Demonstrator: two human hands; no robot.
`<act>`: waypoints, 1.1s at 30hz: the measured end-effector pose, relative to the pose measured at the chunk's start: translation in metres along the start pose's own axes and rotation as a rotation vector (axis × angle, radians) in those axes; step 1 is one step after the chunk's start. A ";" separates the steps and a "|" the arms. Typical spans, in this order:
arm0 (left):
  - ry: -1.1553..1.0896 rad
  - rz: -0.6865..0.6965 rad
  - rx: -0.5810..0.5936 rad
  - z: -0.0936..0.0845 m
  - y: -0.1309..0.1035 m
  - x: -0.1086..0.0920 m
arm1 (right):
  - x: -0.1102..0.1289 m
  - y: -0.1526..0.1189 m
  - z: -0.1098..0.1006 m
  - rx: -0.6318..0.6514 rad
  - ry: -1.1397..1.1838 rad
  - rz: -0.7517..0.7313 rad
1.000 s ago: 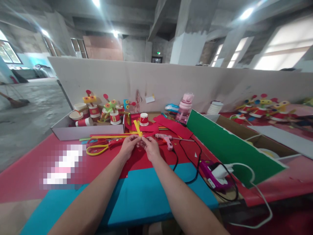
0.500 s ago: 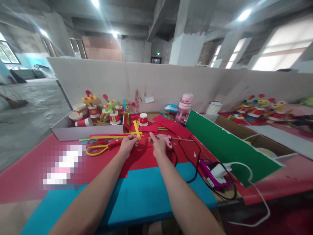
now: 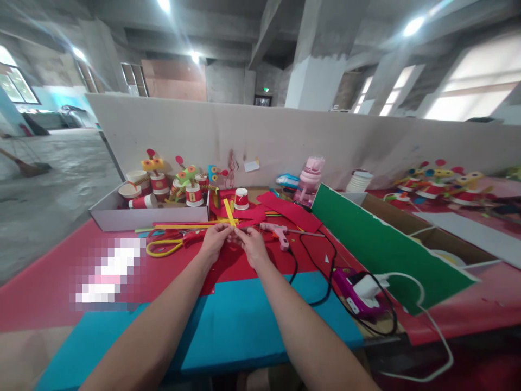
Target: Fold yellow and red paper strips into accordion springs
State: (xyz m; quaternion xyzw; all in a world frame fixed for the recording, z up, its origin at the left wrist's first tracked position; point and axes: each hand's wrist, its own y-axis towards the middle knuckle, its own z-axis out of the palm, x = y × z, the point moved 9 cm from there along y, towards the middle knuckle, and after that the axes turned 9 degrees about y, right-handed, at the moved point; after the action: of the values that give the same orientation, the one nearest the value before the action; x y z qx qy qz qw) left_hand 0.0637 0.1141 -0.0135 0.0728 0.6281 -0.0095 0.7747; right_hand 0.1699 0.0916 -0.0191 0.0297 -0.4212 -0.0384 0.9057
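A yellow paper strip (image 3: 228,211) stands up between my hands, its lower end at my fingertips. My left hand (image 3: 215,240) is closed on it. Fingers pinched together, my right hand (image 3: 251,244) meets the strip's lower end from the other side. Just right of my right hand lies a pink glue gun (image 3: 279,232). Behind the hands a red and white paper cup (image 3: 241,199) stands upside down. Long coloured strips (image 3: 179,226) and yellow-handled scissors (image 3: 165,249) lie to the left.
A white box (image 3: 150,215) of cup figures stands at the back left. At right are a green-sided box (image 3: 386,250) and a purple power strip (image 3: 358,293) with looping cables. A blue board (image 3: 252,320) covers the near edge; a pink bottle (image 3: 311,176) stands behind.
My right hand has moved left to meet my left hand at the yellow strip's lower end, uncovering more of the glue gun. The view has shifted slightly.
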 end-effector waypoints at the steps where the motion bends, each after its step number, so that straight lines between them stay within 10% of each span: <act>1: 0.004 0.003 0.005 0.000 0.000 0.000 | 0.000 0.000 0.000 -0.002 -0.005 -0.012; 11: -0.014 -0.024 0.068 0.009 -0.004 0.000 | 0.008 0.004 -0.012 -0.075 -0.040 -0.136; 33: -0.050 -0.078 0.060 0.007 -0.002 0.004 | -0.004 0.003 -0.006 -0.001 0.184 0.070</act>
State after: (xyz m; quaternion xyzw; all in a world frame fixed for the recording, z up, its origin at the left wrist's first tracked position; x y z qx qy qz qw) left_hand 0.0709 0.1117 -0.0162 0.0710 0.6105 -0.0604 0.7866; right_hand 0.1722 0.0948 -0.0262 0.0183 -0.3370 -0.0041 0.9413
